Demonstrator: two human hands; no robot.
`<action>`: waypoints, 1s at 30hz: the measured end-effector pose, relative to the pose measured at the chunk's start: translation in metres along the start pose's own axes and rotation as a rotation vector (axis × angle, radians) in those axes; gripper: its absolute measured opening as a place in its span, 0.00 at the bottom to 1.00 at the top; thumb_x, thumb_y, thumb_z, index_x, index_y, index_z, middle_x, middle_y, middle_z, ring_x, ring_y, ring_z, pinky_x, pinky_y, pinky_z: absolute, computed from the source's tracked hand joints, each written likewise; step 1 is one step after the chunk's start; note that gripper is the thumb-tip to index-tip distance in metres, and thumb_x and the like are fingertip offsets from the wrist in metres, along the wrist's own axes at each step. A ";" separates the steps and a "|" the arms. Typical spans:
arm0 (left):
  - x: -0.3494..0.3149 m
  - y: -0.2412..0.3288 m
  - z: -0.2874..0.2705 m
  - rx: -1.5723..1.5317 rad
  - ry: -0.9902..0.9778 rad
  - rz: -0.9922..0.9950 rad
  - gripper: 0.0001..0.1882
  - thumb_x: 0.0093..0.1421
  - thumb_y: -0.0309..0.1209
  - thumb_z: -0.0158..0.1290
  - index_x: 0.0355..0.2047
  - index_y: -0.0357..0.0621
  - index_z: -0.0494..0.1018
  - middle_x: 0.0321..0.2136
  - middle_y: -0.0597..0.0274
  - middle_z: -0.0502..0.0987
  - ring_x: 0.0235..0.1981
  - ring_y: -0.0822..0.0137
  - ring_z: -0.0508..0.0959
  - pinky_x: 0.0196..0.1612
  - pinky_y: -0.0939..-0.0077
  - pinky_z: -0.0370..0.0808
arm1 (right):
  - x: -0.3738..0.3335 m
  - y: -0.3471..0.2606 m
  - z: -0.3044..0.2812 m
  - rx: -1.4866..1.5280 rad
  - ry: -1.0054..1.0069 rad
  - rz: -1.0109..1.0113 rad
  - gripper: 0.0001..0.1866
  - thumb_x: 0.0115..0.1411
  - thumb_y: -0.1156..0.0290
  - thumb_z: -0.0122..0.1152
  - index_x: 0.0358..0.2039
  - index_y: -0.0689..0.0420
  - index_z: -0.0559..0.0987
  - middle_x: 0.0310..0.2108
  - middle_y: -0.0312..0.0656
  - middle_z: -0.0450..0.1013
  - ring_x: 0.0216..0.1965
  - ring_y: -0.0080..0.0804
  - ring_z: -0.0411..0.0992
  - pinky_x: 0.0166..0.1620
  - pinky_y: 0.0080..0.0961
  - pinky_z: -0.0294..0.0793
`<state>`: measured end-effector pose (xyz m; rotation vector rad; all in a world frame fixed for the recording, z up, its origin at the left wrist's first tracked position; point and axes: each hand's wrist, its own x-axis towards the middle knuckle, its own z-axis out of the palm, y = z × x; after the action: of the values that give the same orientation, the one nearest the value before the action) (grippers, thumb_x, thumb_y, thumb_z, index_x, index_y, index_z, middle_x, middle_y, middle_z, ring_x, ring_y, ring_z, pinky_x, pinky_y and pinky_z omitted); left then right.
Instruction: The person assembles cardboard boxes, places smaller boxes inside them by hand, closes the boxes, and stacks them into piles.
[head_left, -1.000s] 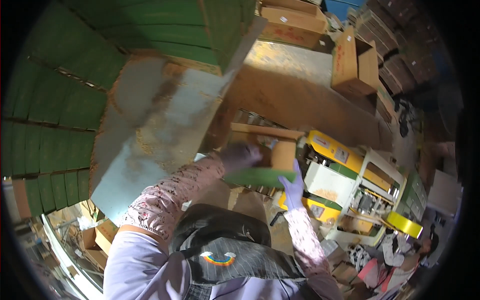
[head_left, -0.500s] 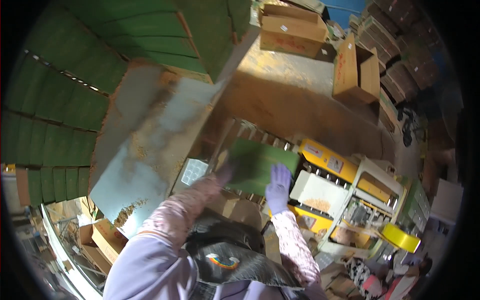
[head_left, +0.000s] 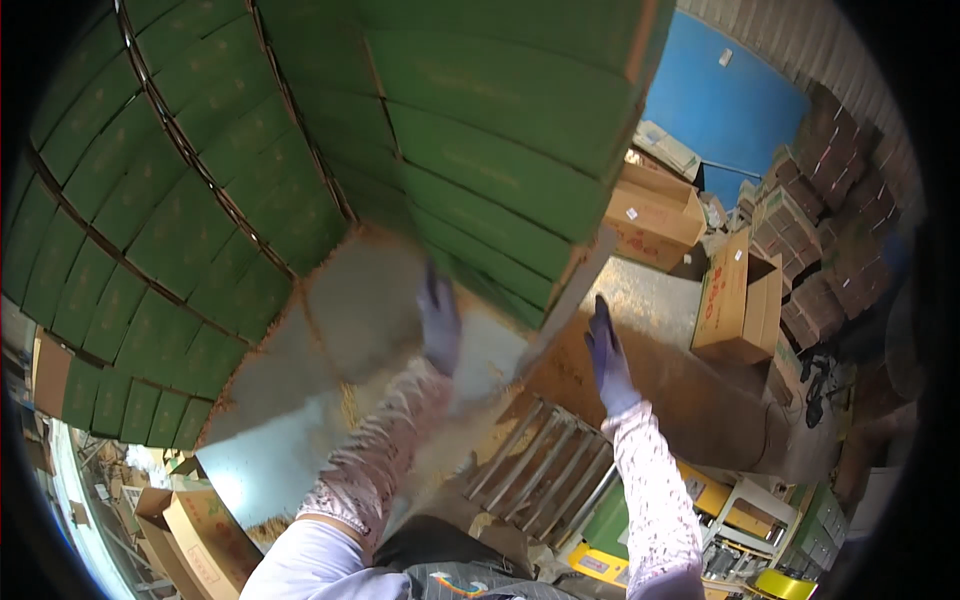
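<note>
My left hand [head_left: 440,322], in a purple glove, is raised over the grey platform [head_left: 350,300], slightly blurred. Its fingers point up and it holds nothing. My right hand [head_left: 609,362], gloved the same way, is stretched out flat above the brown floor with nothing in it. A wide gap separates the two hands. Ahead of them rises a tall stack of green cartons [head_left: 490,160], nearest to my left fingertips. A green carton [head_left: 607,515] lies below my right forearm on the roller conveyor [head_left: 545,465], partly hidden by the sleeve.
More green cartons [head_left: 170,230] form a wall at the left. Open brown boxes [head_left: 735,300] stand at the right on the dusty floor, and another open box [head_left: 205,540] is at lower left. A yellow and white machine [head_left: 740,520] with yellow tape sits at lower right.
Both hands have left the green carton on the rollers and lifted forward and apart. The view has swung up toward the tall green stacks.
</note>
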<state>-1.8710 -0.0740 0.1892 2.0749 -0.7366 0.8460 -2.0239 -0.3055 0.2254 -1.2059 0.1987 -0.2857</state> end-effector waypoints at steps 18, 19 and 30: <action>0.080 -0.060 0.011 -0.714 0.172 -0.658 0.27 0.68 0.44 0.35 0.56 0.31 0.60 0.54 0.41 0.62 0.55 0.49 0.63 0.60 0.64 0.58 | 0.032 0.086 0.080 -0.449 0.351 -0.360 0.29 0.70 0.62 0.27 0.65 0.65 0.43 0.67 0.52 0.37 0.67 0.42 0.38 0.68 0.30 0.37; 0.077 -0.057 0.004 -0.688 0.171 -0.690 0.27 0.68 0.45 0.35 0.55 0.32 0.60 0.54 0.43 0.63 0.55 0.51 0.63 0.59 0.65 0.58 | 0.024 0.090 0.085 -0.664 0.429 -0.400 0.28 0.70 0.65 0.26 0.65 0.68 0.40 0.68 0.56 0.32 0.69 0.46 0.33 0.68 0.30 0.32; -0.024 -0.087 -0.096 -0.571 0.295 -0.709 0.26 0.68 0.45 0.37 0.54 0.34 0.61 0.51 0.51 0.64 0.52 0.61 0.65 0.56 0.68 0.61 | -0.089 0.083 0.171 -0.452 0.269 -0.343 0.36 0.68 0.51 0.23 0.65 0.62 0.30 0.67 0.58 0.25 0.68 0.54 0.24 0.67 0.41 0.24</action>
<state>-1.8530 0.0562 0.1806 1.4795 -0.0349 0.4428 -2.0475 -0.0974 0.2065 -1.6500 0.3008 -0.7334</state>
